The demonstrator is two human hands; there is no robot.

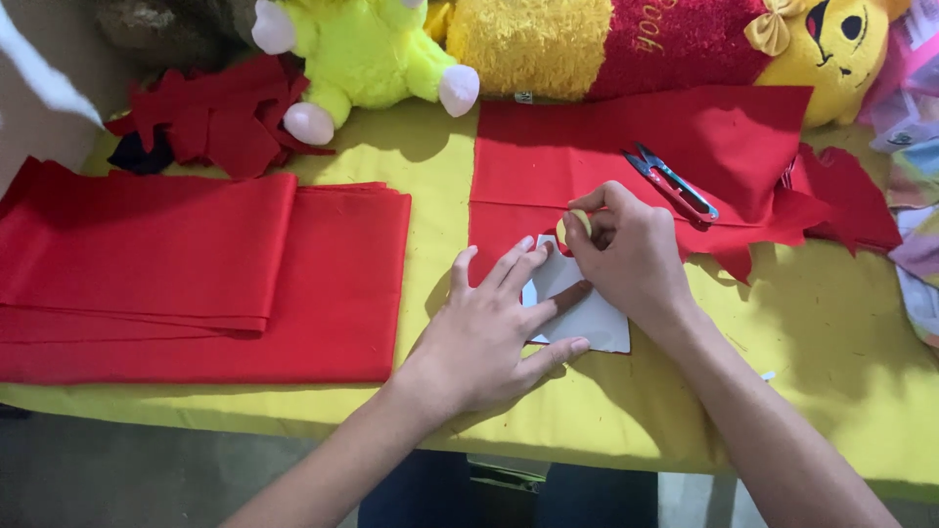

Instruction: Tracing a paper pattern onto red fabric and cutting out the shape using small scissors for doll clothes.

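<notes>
Pressing down with fingers spread, the left hand [489, 337] pins a white paper template [584, 311] onto red felt [626, 147] near the table's [831, 332] front edge; the right hand [626, 256] pinches a small yellow chalk [575, 223] at the template's far edge, thread snips [675, 183] lying just beyond.

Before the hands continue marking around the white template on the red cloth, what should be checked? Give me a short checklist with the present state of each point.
1. Left hand presses flat on the template: ok.
2. Template lies on the red cloth: not ok, its lower part hangs over onto the yellow table cover.
3. Right hand grips the small yellow chalk at the template's upper edge: ok.
4. Clippers lie apart from both hands: ok.
5. Cloth is smooth under the template: cannot tell, the hands hide it.
</notes>
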